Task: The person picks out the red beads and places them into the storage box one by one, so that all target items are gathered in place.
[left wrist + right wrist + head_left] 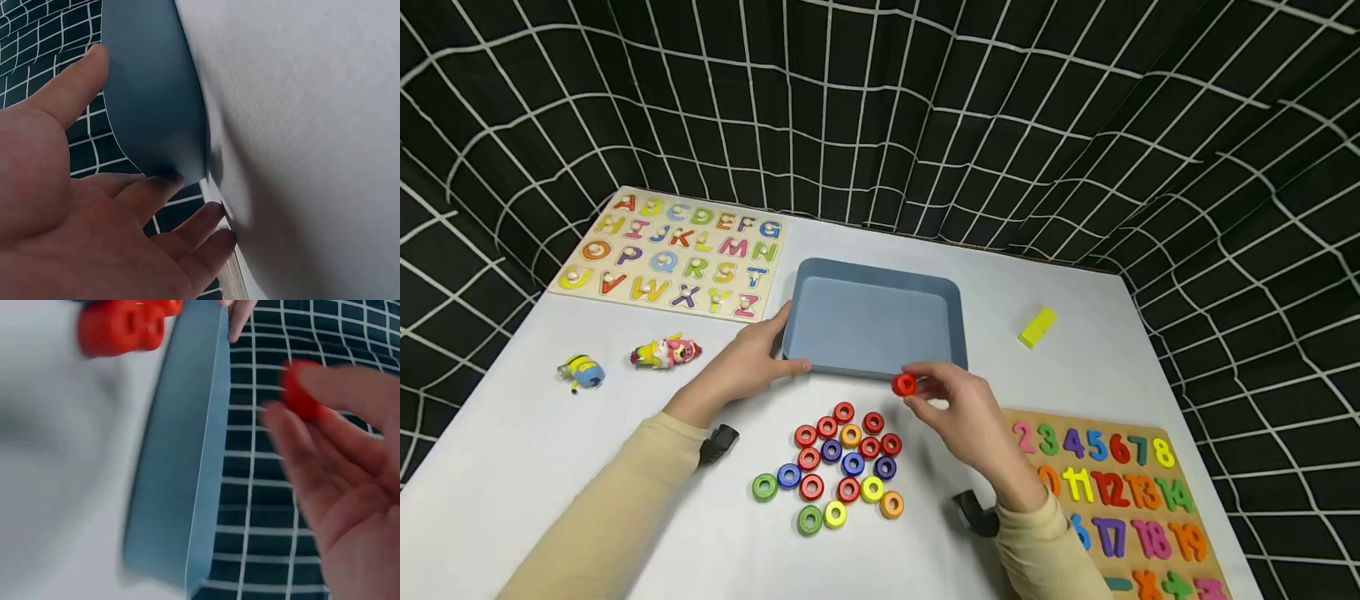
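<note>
Between the thumb and fingers of my right hand [958, 408] is a small red ring [904, 384], pinched at the near right edge of the blue-grey tray [880, 325]. In the right wrist view the same red ring [302, 389] shows above the tray's side wall [178, 444]. My left hand [748, 354] rests at the tray's near left corner, fingers extended along the side and thumb by the front wall. The left wrist view has its fingertips [167, 179] touching that corner. Several coloured rings [847, 464] lie loosely grouped on the white table before the tray.
An alphabet board [677, 254] lies at the back left, with two small toy figures [666, 352] [582, 371] in front of it. A yellow block [1037, 327] sits right of the tray. The number board [1120, 500] lies partly under the right forearm.
</note>
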Available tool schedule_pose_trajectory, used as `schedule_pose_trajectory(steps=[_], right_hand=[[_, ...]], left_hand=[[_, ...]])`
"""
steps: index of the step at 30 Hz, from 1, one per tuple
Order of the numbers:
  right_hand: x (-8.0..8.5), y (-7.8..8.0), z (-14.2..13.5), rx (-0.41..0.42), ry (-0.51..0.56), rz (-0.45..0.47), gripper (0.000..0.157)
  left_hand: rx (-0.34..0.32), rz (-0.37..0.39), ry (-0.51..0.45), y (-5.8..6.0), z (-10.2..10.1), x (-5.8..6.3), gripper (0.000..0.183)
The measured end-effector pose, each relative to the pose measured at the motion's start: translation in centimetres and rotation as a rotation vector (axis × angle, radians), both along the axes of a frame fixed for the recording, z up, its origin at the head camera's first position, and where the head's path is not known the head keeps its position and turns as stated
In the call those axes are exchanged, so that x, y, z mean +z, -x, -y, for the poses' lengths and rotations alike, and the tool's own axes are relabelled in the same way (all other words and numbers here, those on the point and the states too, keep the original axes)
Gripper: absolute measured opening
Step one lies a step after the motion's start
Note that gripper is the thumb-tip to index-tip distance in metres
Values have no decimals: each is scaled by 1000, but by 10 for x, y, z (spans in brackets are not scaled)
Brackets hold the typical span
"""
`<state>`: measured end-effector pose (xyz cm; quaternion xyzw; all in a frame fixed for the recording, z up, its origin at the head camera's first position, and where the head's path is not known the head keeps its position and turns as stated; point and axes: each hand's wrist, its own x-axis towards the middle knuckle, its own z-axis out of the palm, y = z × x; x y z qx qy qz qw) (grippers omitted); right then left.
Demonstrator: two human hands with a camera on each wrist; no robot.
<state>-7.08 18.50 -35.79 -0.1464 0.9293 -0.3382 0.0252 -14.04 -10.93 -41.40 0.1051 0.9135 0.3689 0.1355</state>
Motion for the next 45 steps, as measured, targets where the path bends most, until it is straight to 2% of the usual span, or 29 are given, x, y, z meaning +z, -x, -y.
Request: schedule_pose_trajectory(steps=[4, 9, 14, 18, 26, 30, 33, 39, 42, 45], right_hand=[[-5, 40, 27, 48, 52, -13, 32], [-18, 76, 60, 86, -12, 14, 28], [-26, 93, 84, 150, -70, 34, 30], [-29, 97, 90, 169, -110, 54, 30], [-37, 94, 88, 158, -158, 78, 34], [-28, 93, 88, 134, -135, 46, 31], [-17, 86, 82, 110, -78, 21, 29], [6, 59, 58, 76, -21, 0, 26], [7, 40, 41, 43, -34, 19, 26], [2, 20, 26, 17, -60, 60, 26]], left_hand=[[5, -12, -19, -3, 1, -3, 102], [2, -34, -29, -4, 1, -3, 102], [3, -54, -32, -2, 2, -3, 102], [0, -55, -26, 0, -2, -4, 103], [15, -25, -17, -4, -5, -4, 102], [31, -24, -22, -3, 0, -4, 101], [28, -21, -19, -3, 1, -4, 101], [24, -8, -3, -4, 1, -2, 101], [14, -4, 6, -3, 0, -1, 101], [1, -9, 17, -1, 0, 1, 102]])
